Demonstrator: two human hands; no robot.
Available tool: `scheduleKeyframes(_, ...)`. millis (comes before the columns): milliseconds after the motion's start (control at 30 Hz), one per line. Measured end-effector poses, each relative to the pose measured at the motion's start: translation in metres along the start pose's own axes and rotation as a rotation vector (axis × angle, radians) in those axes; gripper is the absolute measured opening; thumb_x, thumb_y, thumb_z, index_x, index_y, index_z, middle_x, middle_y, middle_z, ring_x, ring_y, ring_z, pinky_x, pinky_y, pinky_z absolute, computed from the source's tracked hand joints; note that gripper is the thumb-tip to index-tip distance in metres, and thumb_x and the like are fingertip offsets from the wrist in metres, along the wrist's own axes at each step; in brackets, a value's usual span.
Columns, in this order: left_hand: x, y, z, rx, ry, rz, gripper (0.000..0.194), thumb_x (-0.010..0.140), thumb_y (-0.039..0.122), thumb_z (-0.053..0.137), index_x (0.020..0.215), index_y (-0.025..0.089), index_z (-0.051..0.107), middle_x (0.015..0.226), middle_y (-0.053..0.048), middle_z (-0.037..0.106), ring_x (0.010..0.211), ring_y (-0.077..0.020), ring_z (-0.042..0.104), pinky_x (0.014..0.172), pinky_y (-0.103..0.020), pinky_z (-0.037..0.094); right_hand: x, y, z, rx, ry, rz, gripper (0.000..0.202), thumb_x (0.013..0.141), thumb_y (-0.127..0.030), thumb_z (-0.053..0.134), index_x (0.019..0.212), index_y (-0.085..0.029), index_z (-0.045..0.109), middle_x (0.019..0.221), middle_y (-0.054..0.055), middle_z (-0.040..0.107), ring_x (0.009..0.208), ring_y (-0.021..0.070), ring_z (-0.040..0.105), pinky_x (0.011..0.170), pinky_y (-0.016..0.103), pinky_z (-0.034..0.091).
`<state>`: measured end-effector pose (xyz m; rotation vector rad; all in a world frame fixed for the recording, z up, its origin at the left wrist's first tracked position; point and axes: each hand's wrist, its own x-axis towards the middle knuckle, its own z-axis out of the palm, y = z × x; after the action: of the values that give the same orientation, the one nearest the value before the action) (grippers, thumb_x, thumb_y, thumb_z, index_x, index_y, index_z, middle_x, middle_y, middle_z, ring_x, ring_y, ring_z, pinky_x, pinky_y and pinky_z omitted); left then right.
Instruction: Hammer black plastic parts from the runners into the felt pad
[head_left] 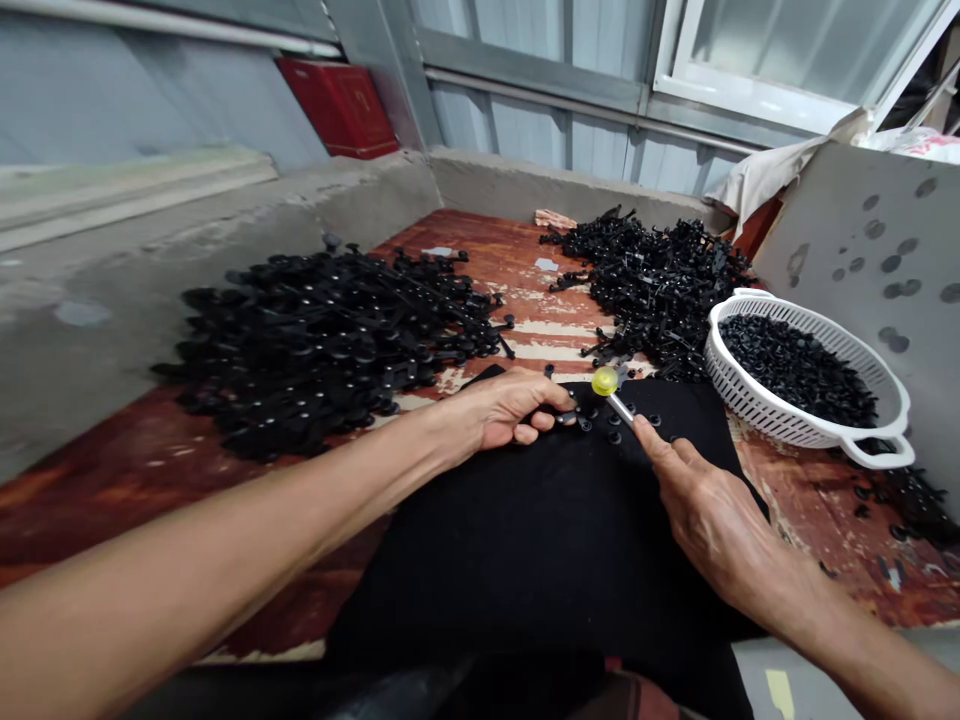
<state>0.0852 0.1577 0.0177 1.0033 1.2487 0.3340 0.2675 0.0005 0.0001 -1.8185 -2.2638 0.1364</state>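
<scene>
My right hand (705, 500) is closed round the thin light handle of a small mallet with a yellow, see-through head (604, 381). Close to that head, on its left, my left hand (521, 408) is curled with its fingertips pinching a small black part (566, 417), mostly covered by the fingers. Several loose little black round pieces (615, 437) lie between the two hands on a black cloth (555, 560). The mallet head is apart from my left fingers.
A large heap of black stemmed parts (322, 340) lies on the left of the worn red-brown table (247, 580). Another black heap (660, 280) sits at the back right. Beside it stands a white basket (795, 430) of small black pieces. A speckled grey panel (862, 250) rises at right.
</scene>
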Motion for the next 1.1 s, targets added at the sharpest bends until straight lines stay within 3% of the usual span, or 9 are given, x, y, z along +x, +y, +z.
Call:
scheduleKeyframes(200,-0.001,0.002,0.001,0.008,0.023,-0.02,0.02,0.074,0.0,0.056,0.064,0.015,0.047,0.05,0.005,0.048,0.031,0.0008,0.023,0.029,-0.011,0.013,0.002,-0.003,-0.007,0.021,0.015,-0.022,0.065,0.086,-0.003,0.035,0.15,-0.011,0.037,0.088,0.013,0.067,0.057,0.0208,0.064,0.059,0.036,0.057)
scheduleKeyframes(367,-0.001,0.002,0.003,0.011,0.064,-0.011,0.026,0.072,-0.001,0.057,0.061,0.017,0.042,0.047,0.007,0.044,0.03,0.0002,0.024,0.029,-0.011,0.013,0.001,-0.004,-0.008,0.129,0.18,-0.09,0.058,0.091,-0.008,0.031,0.148,-0.006,0.037,0.078,0.01,0.061,0.058,0.0204,0.061,0.059,0.036,0.056)
scheduleKeyframes(567,-0.001,0.001,0.003,0.014,0.087,0.022,0.028,0.07,-0.001,0.059,0.059,0.017,0.042,0.048,0.006,0.047,0.03,0.0002,0.024,0.029,-0.011,0.013,0.001,-0.001,-0.004,0.113,0.071,-0.041,0.061,0.088,-0.005,0.032,0.149,-0.01,0.037,0.086,0.011,0.065,0.066,0.0216,0.064,0.069,0.041,0.058)
scheduleKeyframes(667,-0.001,0.0,0.002,0.012,0.1,0.037,0.028,0.067,0.0,0.061,0.057,0.017,0.042,0.047,0.005,0.048,0.03,-0.0004,0.025,0.029,-0.012,0.013,-0.002,-0.005,-0.008,0.208,0.166,-0.048,0.06,0.091,-0.009,0.033,0.151,-0.016,0.035,0.089,0.01,0.067,0.075,0.0224,0.066,0.077,0.041,0.058)
scheduleKeyframes(767,0.0,-0.001,0.002,0.017,0.107,0.037,0.029,0.066,0.0,0.063,0.056,0.018,0.042,0.043,0.007,0.043,0.03,-0.001,0.024,0.029,-0.013,0.014,-0.003,-0.008,-0.01,0.261,0.267,-0.049,0.061,0.094,-0.009,0.032,0.154,-0.016,0.027,0.093,0.012,0.067,0.071,0.0204,0.065,0.072,0.036,0.058)
scheduleKeyframes(933,0.0,-0.001,0.002,0.022,0.098,0.045,0.028,0.065,0.0,0.063,0.055,0.017,0.043,0.046,0.006,0.046,0.03,-0.0008,0.025,0.029,-0.013,0.014,0.001,-0.005,-0.009,0.187,0.099,-0.039,0.063,0.086,-0.003,0.035,0.149,-0.012,0.039,0.092,0.013,0.069,0.071,0.0213,0.067,0.07,0.037,0.058)
scheduleKeyframes(1100,0.001,-0.002,0.0,0.009,0.098,0.06,0.03,0.065,0.001,0.065,0.055,0.017,0.041,0.047,0.006,0.046,0.031,-0.0005,0.025,0.03,-0.013,0.014,-0.007,-0.014,-0.017,0.273,0.379,-0.082,0.063,0.093,-0.011,0.039,0.154,-0.023,0.026,0.121,0.014,0.066,0.098,0.0228,0.066,0.085,0.037,0.055)
